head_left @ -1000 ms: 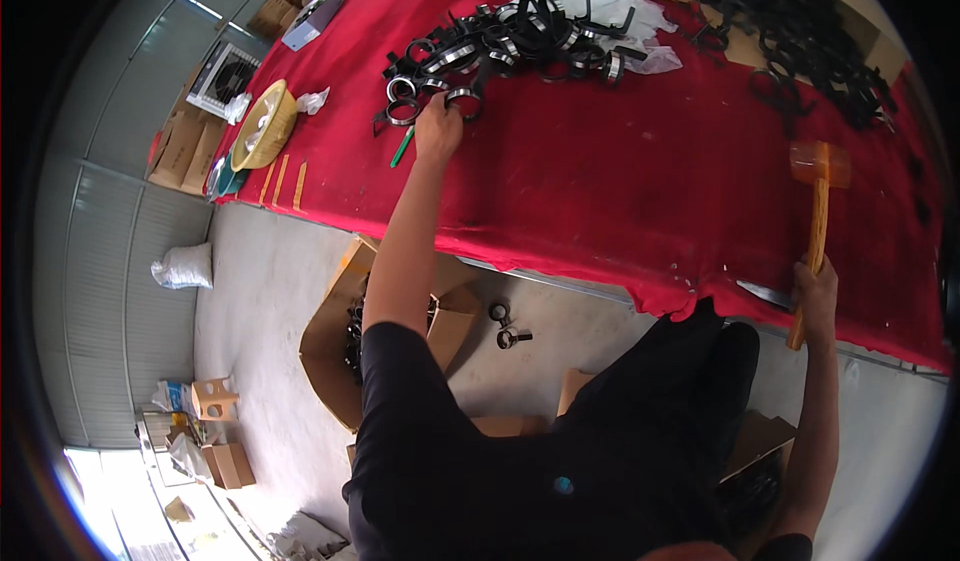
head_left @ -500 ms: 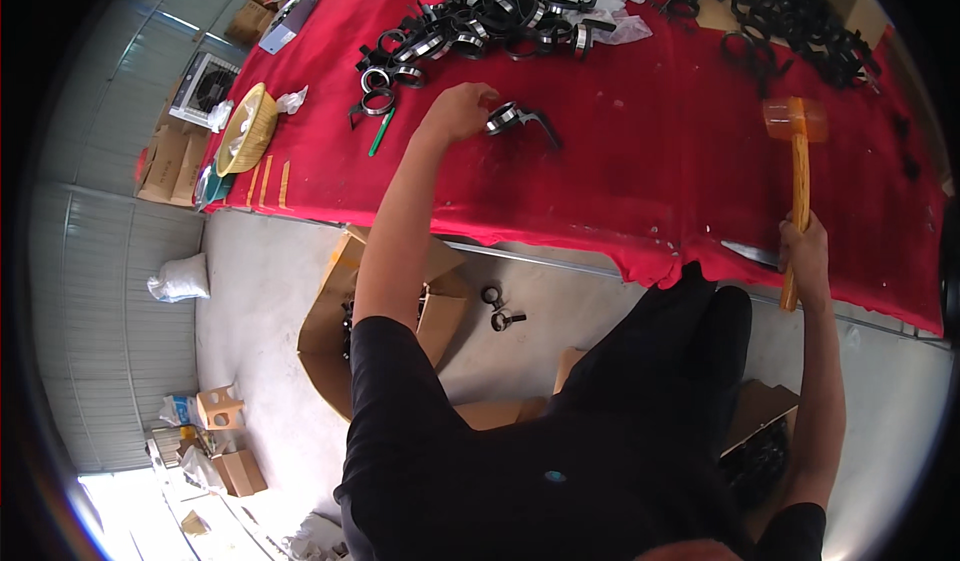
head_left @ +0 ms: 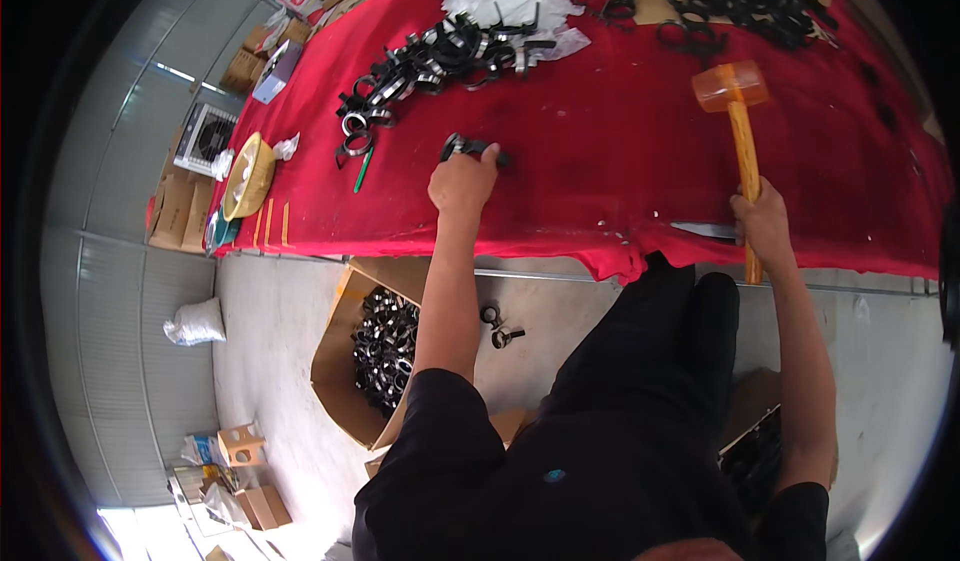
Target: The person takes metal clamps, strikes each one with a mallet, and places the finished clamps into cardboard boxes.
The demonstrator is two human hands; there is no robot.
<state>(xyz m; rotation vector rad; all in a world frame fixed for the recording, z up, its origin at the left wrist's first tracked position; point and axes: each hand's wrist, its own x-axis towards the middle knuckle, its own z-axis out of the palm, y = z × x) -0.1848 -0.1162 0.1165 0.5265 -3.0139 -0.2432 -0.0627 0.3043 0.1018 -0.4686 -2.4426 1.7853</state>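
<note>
My left hand [head_left: 463,183] is over the red cloth, closed on a black ring-shaped part with an arm [head_left: 458,145]. Its fingers and palm hide much of that part. My right hand [head_left: 765,223] grips the wooden handle of a mallet [head_left: 742,141] near its lower end. The mallet's translucent orange head is up, above the right side of the cloth. Beyond my left hand lies a pile of similar black and silver ring parts [head_left: 430,66], partly on white plastic wrap [head_left: 505,6]. A green pen-like stick [head_left: 363,170] rests at the pile's near end.
Loose black parts [head_left: 700,1] lie at the far right of the red-covered table [head_left: 590,151]. A flat metallic piece [head_left: 705,229] sits by the front edge. At left is a yellow basket [head_left: 262,176]. Below, a cardboard box [head_left: 335,381] holds many ring parts; two more [head_left: 503,337] lie on the floor.
My left hand has gone from beside the ring part to closing over it. The mallet stays raised in my right hand. The whole view has shifted, showing more of the floor box.
</note>
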